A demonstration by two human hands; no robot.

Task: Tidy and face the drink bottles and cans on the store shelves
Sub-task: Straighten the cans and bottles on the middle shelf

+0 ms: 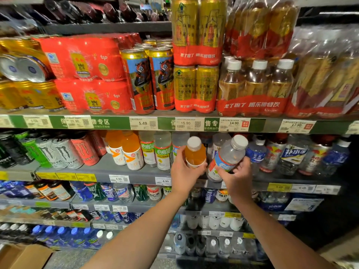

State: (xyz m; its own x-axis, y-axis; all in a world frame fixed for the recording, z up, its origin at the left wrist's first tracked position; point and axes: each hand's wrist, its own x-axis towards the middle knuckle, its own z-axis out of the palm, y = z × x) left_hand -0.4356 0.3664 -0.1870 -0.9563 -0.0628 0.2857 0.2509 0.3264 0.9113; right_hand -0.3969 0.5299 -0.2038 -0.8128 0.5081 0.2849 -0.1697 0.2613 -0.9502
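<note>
Orange bottle (194, 153): white cap, upright, held before the shelf. Clear bottle (227, 158): blue-red label, white cap, tilted right, just beside it.

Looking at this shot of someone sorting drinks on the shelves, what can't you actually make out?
Head view only:
- Orange bottle: its label is covered by the left hand.
- Clear bottle: its lower part is hidden by the right hand.
- Price tags: the small print is too tiny to read.
- Top shelf packs: blurred and cut off by the upper edge.
- Cardboard box: cut off at the bottom left corner.
</note>
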